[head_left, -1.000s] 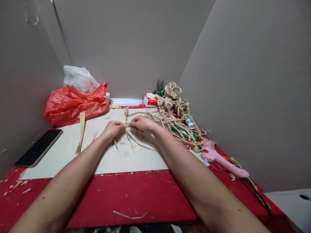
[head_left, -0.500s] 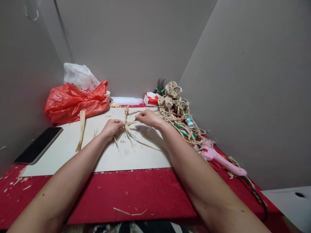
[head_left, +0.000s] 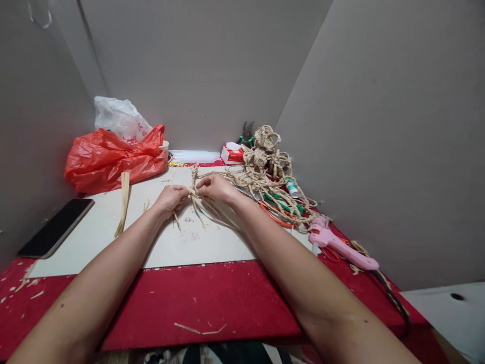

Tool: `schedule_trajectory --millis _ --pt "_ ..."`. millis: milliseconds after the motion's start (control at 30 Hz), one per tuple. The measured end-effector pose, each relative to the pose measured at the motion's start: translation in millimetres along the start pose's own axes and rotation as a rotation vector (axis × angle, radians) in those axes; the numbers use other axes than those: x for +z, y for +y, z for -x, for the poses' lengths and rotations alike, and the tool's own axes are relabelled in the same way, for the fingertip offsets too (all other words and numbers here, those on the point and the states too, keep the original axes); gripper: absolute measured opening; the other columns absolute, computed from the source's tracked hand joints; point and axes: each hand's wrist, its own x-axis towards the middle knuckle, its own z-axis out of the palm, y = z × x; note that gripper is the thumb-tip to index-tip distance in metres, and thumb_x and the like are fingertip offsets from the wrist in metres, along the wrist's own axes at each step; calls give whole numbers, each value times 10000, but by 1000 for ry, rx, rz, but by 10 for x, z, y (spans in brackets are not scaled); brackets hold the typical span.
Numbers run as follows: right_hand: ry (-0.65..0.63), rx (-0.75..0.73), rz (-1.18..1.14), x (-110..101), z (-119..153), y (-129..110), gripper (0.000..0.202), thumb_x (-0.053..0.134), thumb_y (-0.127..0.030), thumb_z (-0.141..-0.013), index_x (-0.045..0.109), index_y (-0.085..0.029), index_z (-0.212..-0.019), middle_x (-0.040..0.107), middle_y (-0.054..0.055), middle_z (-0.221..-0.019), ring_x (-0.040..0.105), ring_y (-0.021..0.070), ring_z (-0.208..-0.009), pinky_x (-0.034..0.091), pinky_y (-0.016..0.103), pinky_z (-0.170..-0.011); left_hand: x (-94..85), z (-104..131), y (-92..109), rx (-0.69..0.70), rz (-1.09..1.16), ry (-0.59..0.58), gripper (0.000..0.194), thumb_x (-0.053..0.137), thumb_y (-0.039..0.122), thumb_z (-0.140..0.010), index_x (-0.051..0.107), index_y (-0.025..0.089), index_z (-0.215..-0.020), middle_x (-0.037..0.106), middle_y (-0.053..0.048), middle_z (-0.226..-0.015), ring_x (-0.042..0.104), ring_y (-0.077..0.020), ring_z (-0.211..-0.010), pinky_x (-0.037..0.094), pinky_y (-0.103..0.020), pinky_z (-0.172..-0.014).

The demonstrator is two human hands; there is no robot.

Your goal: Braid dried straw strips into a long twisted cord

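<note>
A straw braid lies on the white board, its plaited end pointing away from me and its loose strands fanning out toward me. Closed on the straw at the braid's left side is my left hand, thumb and forefinger pinched. My right hand pinches straw strands just to the right, with its fingertips close to the left ones. Part of the strands is hidden beneath the right hand and wrist. To the left rests a flat bundle of straw.
A phone lies at the left, below a red plastic bag. Tangled straw rope, a tissue pack and pliers crowd the back right. A pink glue gun sits on the red cloth.
My right hand has moved left, closer to my left hand and the braid. The left hand stays pinched at nearly the same spot. The whole view has shifted slightly.
</note>
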Motion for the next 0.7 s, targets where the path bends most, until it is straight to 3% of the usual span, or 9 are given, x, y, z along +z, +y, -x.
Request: schedule_trajectory --millis 267,533,700 --pt "-175 27 75 -10 -70 194 147 558 -196 -765 525 -165 -626 397 -66 -443 333 68 -409 275 208 -427 -3 -1 13 -16 18 -14 128 682 182 -631 571 120 -633 318 87 -419 202 -6 -331 77 -189 -365" --pt "-186 -8 130 -7 -81 193 113 516 -154 -768 520 -161 -656 540 -12 -562 444 86 -486 326 197 -464 3 5 0 -14 1 -25 148 700 213 -635 589 115 -649 318 87 -415 209 -9 -332 82 -196 -368" --pt "-143 -112 284 -25 -88 152 126 500 -145 -763 578 -137 -664 447 -40 -522 371 73 -485 263 200 -463 11 10 10 -10 -6 -37 161 691 214 -645 559 125 -620 310 86 -420 200 -9 -336 79 -197 -369"
